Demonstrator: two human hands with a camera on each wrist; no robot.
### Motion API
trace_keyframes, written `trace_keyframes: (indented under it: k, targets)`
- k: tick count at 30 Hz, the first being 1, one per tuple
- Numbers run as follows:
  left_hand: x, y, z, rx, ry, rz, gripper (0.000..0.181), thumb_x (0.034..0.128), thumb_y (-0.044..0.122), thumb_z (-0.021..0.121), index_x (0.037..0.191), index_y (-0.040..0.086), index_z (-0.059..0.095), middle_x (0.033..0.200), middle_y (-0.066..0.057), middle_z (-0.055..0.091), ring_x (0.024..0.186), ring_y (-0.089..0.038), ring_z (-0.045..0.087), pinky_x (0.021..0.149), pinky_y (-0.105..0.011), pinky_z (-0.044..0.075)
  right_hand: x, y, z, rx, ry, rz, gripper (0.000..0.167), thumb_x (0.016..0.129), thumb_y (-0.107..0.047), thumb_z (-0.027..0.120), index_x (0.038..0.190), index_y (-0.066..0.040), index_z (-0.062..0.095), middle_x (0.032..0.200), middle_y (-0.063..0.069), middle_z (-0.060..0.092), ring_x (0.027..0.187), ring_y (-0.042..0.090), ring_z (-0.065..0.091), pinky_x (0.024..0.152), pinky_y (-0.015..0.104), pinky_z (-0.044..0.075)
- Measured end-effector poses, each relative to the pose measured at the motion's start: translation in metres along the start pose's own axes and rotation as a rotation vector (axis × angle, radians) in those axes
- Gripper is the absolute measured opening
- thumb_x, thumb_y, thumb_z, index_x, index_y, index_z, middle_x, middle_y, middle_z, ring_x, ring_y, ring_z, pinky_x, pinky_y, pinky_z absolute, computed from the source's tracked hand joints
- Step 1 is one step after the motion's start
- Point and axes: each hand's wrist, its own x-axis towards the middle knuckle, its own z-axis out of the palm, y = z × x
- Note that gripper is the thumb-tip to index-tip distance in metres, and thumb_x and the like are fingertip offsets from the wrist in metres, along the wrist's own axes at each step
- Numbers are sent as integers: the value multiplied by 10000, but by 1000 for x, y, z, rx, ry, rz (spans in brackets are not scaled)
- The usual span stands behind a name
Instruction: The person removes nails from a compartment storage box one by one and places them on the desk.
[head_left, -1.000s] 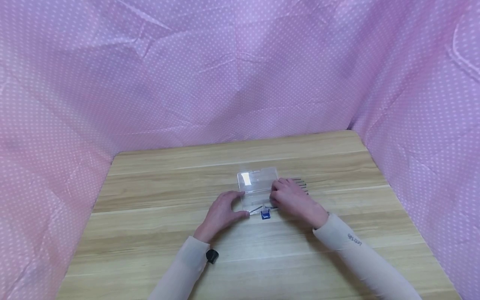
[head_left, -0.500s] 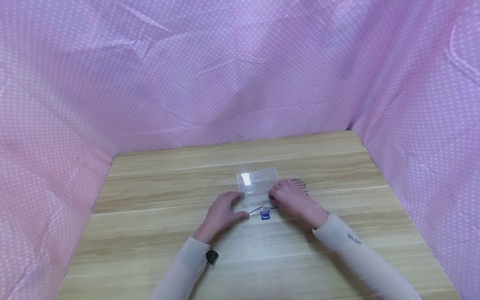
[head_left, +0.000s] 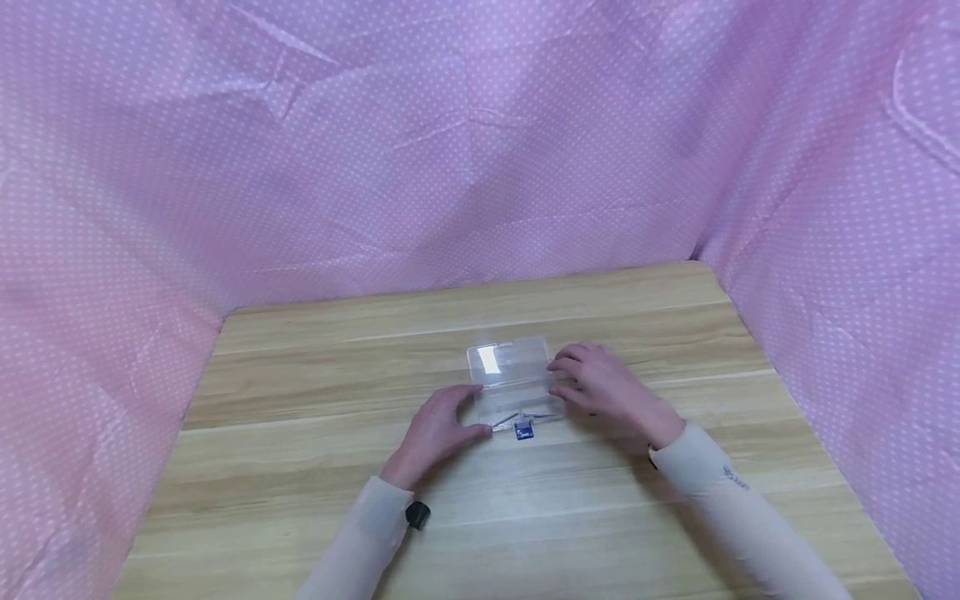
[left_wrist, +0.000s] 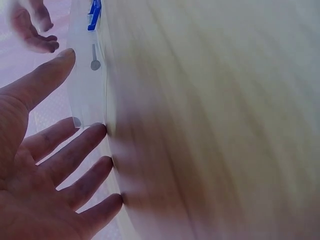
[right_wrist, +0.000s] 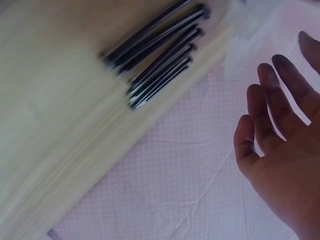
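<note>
A clear plastic box lies with its lid folded back and a blue latch at its front. Inside are thin metal rods; one nail with a round head shows through the wall in the left wrist view. My left hand holds the box's left end, thumb at the front corner, fingers at the back. My right hand hovers by the right edge, fingers loosely bent with nothing visible between them. Several dark nails lie beside it in the right wrist view; my hand hides them in the head view.
A wooden table bears everything. Pink dotted cloth hangs behind it and on both sides. A black wristband piece sits at the left sleeve.
My right hand has left the inside of the box and moved right and slightly back, its fingers spreading. The left hand stays at the box's left end.
</note>
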Motion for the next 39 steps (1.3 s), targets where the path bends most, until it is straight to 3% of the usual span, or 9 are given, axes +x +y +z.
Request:
trace_keyframes:
  k: [6, 10, 18, 22, 29, 34, 39]
  targets:
    - [-3, -3, -4, -9, -5, -19, 732, 815, 382, 880, 1443, 130, 602, 1449, -113, 599, 1373, -350, 510, 1162, -541, 396, -12, 4, -1, -9, -56, 17, 666, 920, -491, 752, 1412, -60, 624, 1411, 132, 605, 1342, 364, 502, 1127, 607, 387]
    - [-5, -7, -7, 12, -5, -4, 722, 810, 378, 884, 1432, 129, 614, 1439, -118, 604, 1365, -351, 515, 1158, -537, 402, -17, 4, 1, -18, -106, 15, 792, 895, -579, 737, 1491, -91, 554, 1500, 117, 543, 1408, 363, 447, 1157, 630, 338]
    - [-8, -11, -13, 62, -31, -6, 727, 827, 410, 867, 1451, 147, 604, 1461, -135, 564, 1360, -358, 494, 1142, -548, 414, -16, 2, 9, -21, -161, 3, 838, 882, -568, 753, 1518, -76, 516, 1544, 119, 505, 1442, 371, 414, 1187, 640, 295]
    - [-8, -9, -15, 80, 0, 10, 724, 835, 413, 863, 1461, 163, 602, 1406, -132, 555, 1265, -327, 519, 1062, -507, 484, -15, 1, 11, -26, -164, -8, 800, 891, -538, 761, 1497, -66, 538, 1531, 124, 517, 1430, 368, 430, 1185, 632, 307]
    - [0, 3, -13, 55, 121, 153, 400, 934, 298, 789, 1298, 144, 728, 1277, -88, 623, 1197, -288, 543, 1040, -471, 471, -16, 1, 13, -14, -176, 3, 748, 914, -530, 741, 1479, -73, 563, 1504, 98, 538, 1428, 344, 433, 1166, 684, 302]
    - [11, 14, -10, 53, 110, 236, 229, 985, 262, 730, 1177, 150, 784, 1170, -27, 687, 1131, -244, 586, 1029, -461, 479, -16, 0, 14, 29, -175, 6, 728, 921, -497, 747, 1475, -60, 565, 1482, 107, 554, 1417, 353, 443, 1173, 669, 304]
    - [26, 21, -7, 127, 94, 344, 173, 988, 249, 723, 1120, 166, 799, 1131, -7, 705, 1090, -215, 596, 998, -407, 498, -15, 0, 16, 46, -173, 10, 692, 931, -487, 740, 1455, -63, 584, 1470, 117, 565, 1404, 356, 460, 1196, 619, 300]
